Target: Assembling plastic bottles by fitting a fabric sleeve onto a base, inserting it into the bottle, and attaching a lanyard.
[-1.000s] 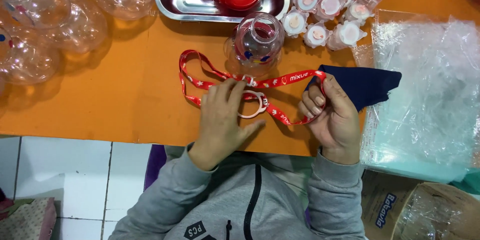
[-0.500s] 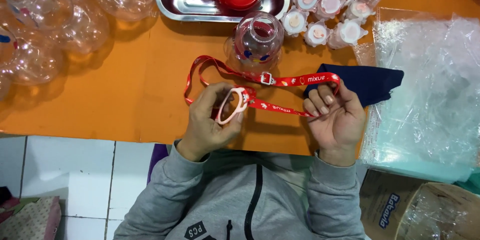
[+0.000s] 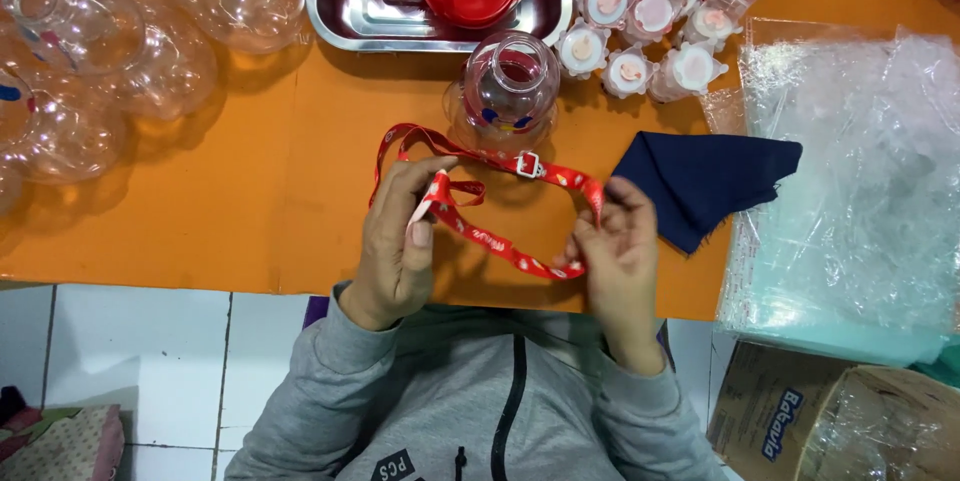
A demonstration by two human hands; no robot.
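**Red strap held between both hands over orange table**

Red printed strap (image 3: 500, 241) sat stretched between our two hands, above the orange tabletop (image 3: 200, 231) near its front edge. Our left hand (image 3: 400, 241) was curled, thumb and fingers pinching one end of the strap, where a pale ring-shaped piece was partly hidden by the fingers. Our right hand (image 3: 615, 251) was also curled, fingertips pinching the other end where the strap folded back. A small silver-coloured buckle (image 3: 528, 166) sat on the upper run of the strap, between the hands. One loop of the strap trailed out past our left hand onto the table.

Just beyond the strap stood a clear plastic bottle (image 3: 510, 91), upright, open mouth facing up. A folded dark blue cloth (image 3: 700, 186) lay just beside our right hand, on the table. Behind the bottle was a steel tray (image 3: 330, 1) holding red plastic parts. Right of the tray, a cluster of small white-capped pieces (image 3: 640, 41) lay in clear wrap. More clear bottles (image 3: 120, 51) were heaped at far left. A stack of clear plastic bags (image 3: 850, 171) covered the right side, with a cardboard box (image 3: 770, 411) below it.
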